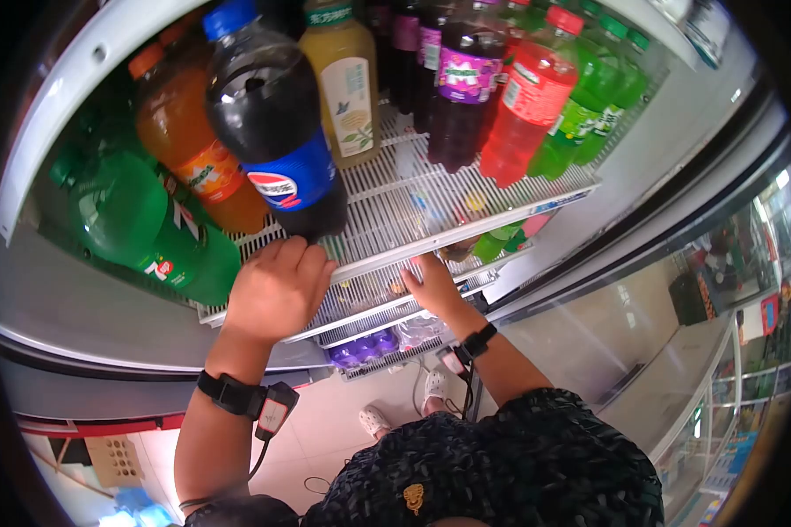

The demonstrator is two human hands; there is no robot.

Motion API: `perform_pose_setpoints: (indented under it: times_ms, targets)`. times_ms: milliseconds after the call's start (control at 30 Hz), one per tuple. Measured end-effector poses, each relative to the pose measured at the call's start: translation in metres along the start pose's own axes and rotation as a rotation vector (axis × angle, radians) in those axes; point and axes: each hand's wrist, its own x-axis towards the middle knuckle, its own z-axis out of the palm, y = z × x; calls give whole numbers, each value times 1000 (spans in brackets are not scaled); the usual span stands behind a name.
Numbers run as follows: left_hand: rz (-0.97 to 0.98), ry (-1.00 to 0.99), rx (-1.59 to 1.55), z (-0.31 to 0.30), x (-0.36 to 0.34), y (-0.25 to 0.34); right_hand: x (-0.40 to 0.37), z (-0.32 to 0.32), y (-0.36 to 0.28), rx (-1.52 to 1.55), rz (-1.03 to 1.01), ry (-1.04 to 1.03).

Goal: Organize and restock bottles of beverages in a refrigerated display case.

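Note:
My left hand (279,288) is closed at the front edge of the white wire shelf (387,211), just below a large Pepsi bottle (281,132). What its curled fingers grip is hidden. Lower and to the right, my right hand (431,285) reaches under the same shelf, with its thumb apart from the fingers and its fingertips partly hidden. A green 7up bottle (145,228) and an orange Mirinda bottle (193,140) stand left of the Pepsi. Behind it is a yellowish bottle (343,88).
Purple-labelled bottles (468,79), a red bottle (536,92) and green bottles (593,97) stand at the shelf's right. Purple packs (363,349) lie on the bottom rack. The open glass door (589,325) is at the right; a glass display case (703,395) stands beyond.

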Motion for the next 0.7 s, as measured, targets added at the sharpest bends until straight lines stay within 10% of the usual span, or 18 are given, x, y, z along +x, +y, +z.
perform_pose_setpoints:
  times_ms: [167, 433, 700]
  targets:
    - [44, 30, 81, -1, 3, 2, -57, -28, 5, 236, 64, 207]
    - [74, 5, 90, -4, 2, 0, -36, -93, -43, -224, -288, 665]
    - [99, 19, 127, -4, 2, 2, 8, -93, -56, -176, -243, 591]
